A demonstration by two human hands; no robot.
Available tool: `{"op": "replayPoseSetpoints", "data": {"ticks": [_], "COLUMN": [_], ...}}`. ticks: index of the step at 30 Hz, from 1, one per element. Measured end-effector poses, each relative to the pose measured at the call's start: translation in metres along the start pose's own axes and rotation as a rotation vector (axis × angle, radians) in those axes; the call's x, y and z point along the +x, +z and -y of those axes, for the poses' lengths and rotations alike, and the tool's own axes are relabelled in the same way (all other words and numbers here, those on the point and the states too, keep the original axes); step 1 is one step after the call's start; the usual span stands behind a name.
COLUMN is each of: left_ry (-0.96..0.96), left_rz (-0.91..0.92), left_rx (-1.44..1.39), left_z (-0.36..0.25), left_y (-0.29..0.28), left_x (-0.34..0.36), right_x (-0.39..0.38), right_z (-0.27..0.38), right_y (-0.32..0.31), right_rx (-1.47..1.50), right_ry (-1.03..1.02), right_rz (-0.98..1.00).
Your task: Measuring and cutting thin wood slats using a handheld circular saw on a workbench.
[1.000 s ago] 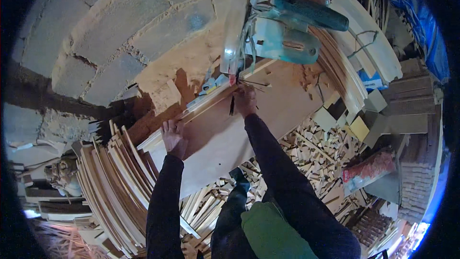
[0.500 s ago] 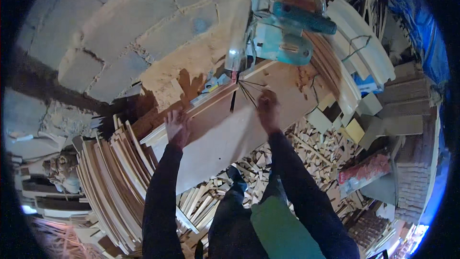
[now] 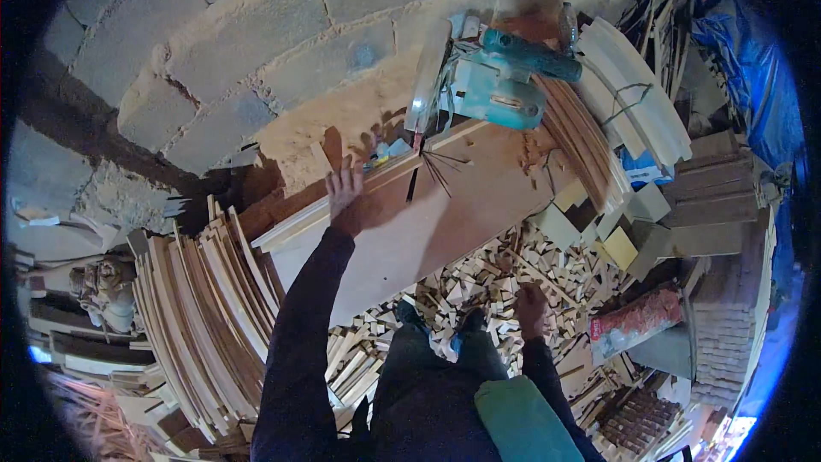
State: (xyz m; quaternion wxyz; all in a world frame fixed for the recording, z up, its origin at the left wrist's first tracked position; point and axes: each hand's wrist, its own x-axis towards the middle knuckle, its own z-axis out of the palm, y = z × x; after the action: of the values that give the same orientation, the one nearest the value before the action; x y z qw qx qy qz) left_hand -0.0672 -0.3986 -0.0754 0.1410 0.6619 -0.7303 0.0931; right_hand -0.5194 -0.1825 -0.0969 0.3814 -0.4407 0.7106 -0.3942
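Note:
A flat board worktop (image 3: 359, 269) has a dark slot and several dark lines fanning out beside it. My left hand (image 3: 346, 198) lies open, its fingers spread over a long pale wood strip (image 3: 299, 224) along the worktop's far edge. Behind the slot stands a teal power saw (image 3: 505, 94) with a clear guard; its blade is hard to make out. My right hand (image 3: 531, 310) is off the worktop, above a heap of small wood offcuts (image 3: 470, 278). Its fingers look curled together, and what they hold, if anything, is hidden.
Long bent-looking wood slats (image 3: 201, 316) are stacked at the left. More strips (image 3: 581, 137) and pale mouldings (image 3: 637, 90) lie at the right, near square wood pieces (image 3: 620, 244). A red and white bag (image 3: 637, 325) rests beyond my right hand. A block wall (image 3: 256, 51) rises behind.
My right hand has moved from beside the slot back toward me, over the offcuts. My left hand has slid slightly right and away along the strip. The view has shifted a little.

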Motion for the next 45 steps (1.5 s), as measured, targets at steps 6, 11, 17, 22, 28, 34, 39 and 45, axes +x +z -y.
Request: {"op": "replayPoseSetpoints", "data": {"ticks": [6, 11, 17, 22, 28, 34, 39, 45], "left_ry": [0.016, 0.089, 0.075, 0.11, 0.118, 0.032, 0.147, 0.04], "left_rz": [0.08, 0.046, 0.067, -0.012, -0.016, 0.015, -0.062, 0.005], "left_rx": [-0.106, -0.116, -0.13, -0.147, -0.173, -0.21, -0.139, -0.308], "left_z": [-0.004, -0.006, -0.01, -0.004, -0.005, -0.005, 0.002, 0.003], "left_y": [0.014, 0.014, 0.006, 0.015, 0.013, 0.013, 0.015, 0.013], "left_x": [0.014, 0.014, 0.015, 0.018, 0.015, 0.016, 0.013, 0.015], "right_x": [0.04, 0.115, 0.166, 0.169, 0.178, 0.188, 0.193, 0.196], "right_z": [0.058, 0.118, 0.116, 0.116, 0.112, 0.104, 0.107, 0.118], "right_y": [0.09, 0.187, 0.272, 0.301, 0.283, 0.281, 0.28, 0.294], "right_rx": [0.715, 1.053, 1.006, 0.732, 1.425, 0.94, 0.699, 0.346], "right_ry": [0.106, 0.054, -0.037, -0.201, 0.116, -0.181, -0.097, -0.342], "right_rz": [0.336, 0.487, 0.51, 0.367, 0.57, 0.347, 0.425, 0.211]}}
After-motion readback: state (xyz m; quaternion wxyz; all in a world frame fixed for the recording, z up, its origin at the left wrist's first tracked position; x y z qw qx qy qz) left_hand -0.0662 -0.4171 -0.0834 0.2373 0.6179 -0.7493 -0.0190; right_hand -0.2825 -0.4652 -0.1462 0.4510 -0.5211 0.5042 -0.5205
